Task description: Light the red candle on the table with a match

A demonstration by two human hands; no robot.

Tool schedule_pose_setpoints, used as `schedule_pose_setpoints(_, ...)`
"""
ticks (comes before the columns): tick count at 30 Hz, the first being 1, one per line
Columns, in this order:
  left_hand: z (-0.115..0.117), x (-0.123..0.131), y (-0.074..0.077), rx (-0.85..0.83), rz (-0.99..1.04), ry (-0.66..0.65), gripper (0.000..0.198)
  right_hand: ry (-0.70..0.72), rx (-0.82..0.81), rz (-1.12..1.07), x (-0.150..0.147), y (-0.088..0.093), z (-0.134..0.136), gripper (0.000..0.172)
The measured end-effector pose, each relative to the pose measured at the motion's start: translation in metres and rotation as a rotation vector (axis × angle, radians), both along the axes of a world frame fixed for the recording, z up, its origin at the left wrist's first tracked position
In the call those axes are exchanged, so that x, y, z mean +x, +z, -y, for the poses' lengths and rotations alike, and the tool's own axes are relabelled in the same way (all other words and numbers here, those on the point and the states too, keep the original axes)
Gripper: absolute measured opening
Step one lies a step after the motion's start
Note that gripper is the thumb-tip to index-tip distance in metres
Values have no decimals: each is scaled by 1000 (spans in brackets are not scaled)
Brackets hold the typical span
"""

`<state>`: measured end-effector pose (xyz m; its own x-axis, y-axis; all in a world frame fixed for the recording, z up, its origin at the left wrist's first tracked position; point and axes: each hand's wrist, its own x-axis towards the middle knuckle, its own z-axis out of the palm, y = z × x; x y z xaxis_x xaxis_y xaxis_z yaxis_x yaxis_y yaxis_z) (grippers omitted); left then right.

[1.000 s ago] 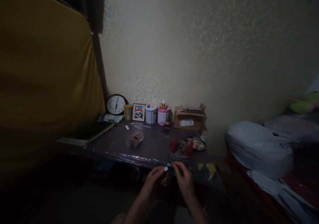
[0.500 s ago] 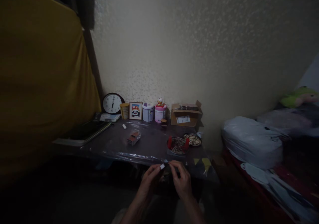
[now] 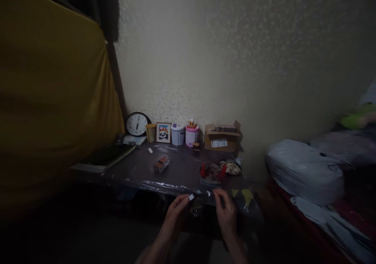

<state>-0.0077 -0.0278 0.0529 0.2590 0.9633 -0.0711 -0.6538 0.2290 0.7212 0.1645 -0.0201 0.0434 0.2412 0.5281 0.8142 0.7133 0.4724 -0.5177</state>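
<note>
My left hand [image 3: 176,211] pinches a small white rectangular piece [image 3: 191,197] between thumb and fingers, just off the table's front edge. To its right, my right hand [image 3: 226,210] is raised with thumb and forefinger pressed together; whatever they hold is too small and dark to make out. A gap separates the two hands. Beyond the right hand sits a round dish [image 3: 212,182] of small dark bits, with red upright pieces at its sides. Close behind it is a second round dish [image 3: 241,172] heaped with pale thin sticks.
A plastic-covered table [image 3: 176,170] carries a wrapped brown pack [image 3: 161,164], a small white object [image 3: 150,150] and yellow pieces [image 3: 247,195]. Along the wall stand a clock [image 3: 137,124], a framed panda picture [image 3: 163,132], tubs [image 3: 178,134] and a cardboard box [image 3: 221,143]. White bags [image 3: 305,172] lie right.
My right hand has moved right, away from my left hand, which still pinches the white piece. The view has shifted slightly, so the table appears a little farther right.
</note>
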Motion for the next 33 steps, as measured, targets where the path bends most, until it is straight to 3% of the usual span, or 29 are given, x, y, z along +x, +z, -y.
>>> schedule_pose_setpoints(6, 2, 1, -3, -3, -21, 22, 16, 128, 19, 26, -19, 19, 19, 12)
schedule_pose_setpoints(11, 7, 3, 3, 5, 32, 3, 15, 203, 0, 142, -32, 11, 28, 15)
schedule_pose_setpoints(22, 9, 2, -1, -6, 107, -16, 19, 197, 25, 156, -32, 13, 29, 14)
schedule_pose_setpoints(33, 16, 0, 8, -16, -17, 22, 18, 197, 41, 157, -34, 15, 30, 16)
